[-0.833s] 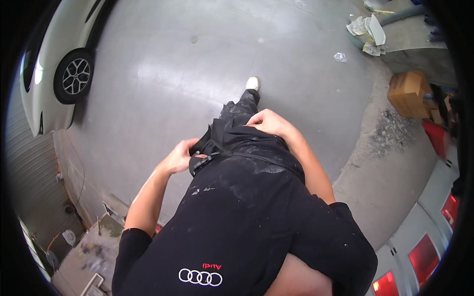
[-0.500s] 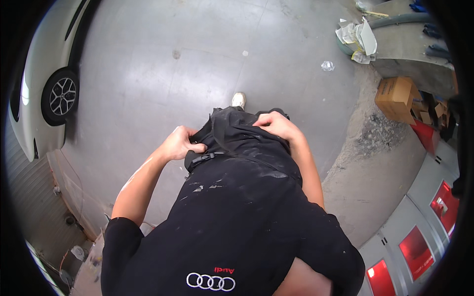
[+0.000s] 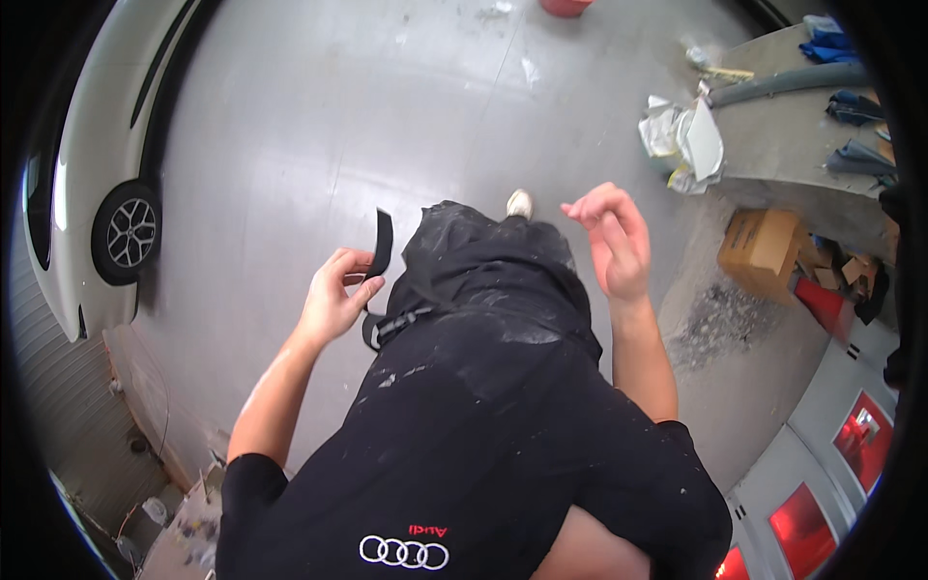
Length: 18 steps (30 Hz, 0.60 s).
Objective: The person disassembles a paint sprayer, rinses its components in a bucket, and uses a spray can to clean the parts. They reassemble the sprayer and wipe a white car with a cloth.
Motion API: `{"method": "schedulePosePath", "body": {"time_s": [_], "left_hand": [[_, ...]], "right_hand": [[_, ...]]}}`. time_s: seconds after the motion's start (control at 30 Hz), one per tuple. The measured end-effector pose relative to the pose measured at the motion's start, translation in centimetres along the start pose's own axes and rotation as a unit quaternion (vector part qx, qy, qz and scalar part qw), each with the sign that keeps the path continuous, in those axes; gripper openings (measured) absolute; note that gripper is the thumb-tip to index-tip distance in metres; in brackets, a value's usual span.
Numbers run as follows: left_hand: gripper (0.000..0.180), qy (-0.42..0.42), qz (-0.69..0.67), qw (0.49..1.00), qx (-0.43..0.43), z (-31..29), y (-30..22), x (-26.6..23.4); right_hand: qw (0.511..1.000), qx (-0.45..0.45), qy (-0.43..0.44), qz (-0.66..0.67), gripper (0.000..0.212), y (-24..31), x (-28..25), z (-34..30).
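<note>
My left hand (image 3: 335, 296) is closed, pinching a black strap (image 3: 384, 242) whose free end sticks up past the fingers. Close below that hand, a black buckle (image 3: 404, 321) sits at the waist of my dust-marked black clothing (image 3: 483, 300). My right hand (image 3: 619, 246) is raised off the clothing to the right of my waist. Its fingers are loosely bent and apart, and I see nothing in them. One pale shoe (image 3: 519, 204) shows beyond the dark trousers.
A white car (image 3: 101, 106) stands at the left on the grey floor (image 3: 290, 145). At the right are a bin with crumpled white waste (image 3: 684, 140), a cardboard box (image 3: 759, 249), a ledge holding a grey hose (image 3: 788, 85) and red-windowed doors (image 3: 807, 527). A red container (image 3: 565, 6) stands far ahead.
My right hand has left the waist clothing, rising outward to the right with its fingers loosening. My left hand has come slightly away from the waist, drawing the strap's end out into view.
</note>
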State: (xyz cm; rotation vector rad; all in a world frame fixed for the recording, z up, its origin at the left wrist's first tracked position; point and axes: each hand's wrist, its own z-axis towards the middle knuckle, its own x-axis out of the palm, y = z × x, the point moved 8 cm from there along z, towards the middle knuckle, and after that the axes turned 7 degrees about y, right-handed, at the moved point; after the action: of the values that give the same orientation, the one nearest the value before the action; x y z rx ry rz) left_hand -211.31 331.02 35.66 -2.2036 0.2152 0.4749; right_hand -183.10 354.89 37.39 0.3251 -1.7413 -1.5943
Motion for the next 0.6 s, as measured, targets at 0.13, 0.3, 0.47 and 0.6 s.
{"method": "schedulePosePath", "body": {"time_s": [0.13,0.3,0.47,0.6], "left_hand": [[0.018,-0.081,-0.219,0.955,0.185,2.2,-13.9,-1.4],[0.027,-0.040,-0.161,0.865,0.473,2.6,-29.2,-1.9],[0.027,-0.100,-0.104,0.804,0.577,2.9,-33.2,-4.3],[0.026,-0.124,-0.073,0.783,0.606,3.4,-33.5,-5.4]], "right_hand": [[0.886,-0.302,0.227,-0.269,0.036,13.2,5.8,3.8],[0.759,-0.493,0.259,-0.338,0.042,19.5,10.2,6.0],[0.710,-0.544,0.233,-0.381,0.041,20.6,11.4,7.9],[0.702,-0.550,0.230,-0.390,0.038,20.5,12.1,8.9]]}}
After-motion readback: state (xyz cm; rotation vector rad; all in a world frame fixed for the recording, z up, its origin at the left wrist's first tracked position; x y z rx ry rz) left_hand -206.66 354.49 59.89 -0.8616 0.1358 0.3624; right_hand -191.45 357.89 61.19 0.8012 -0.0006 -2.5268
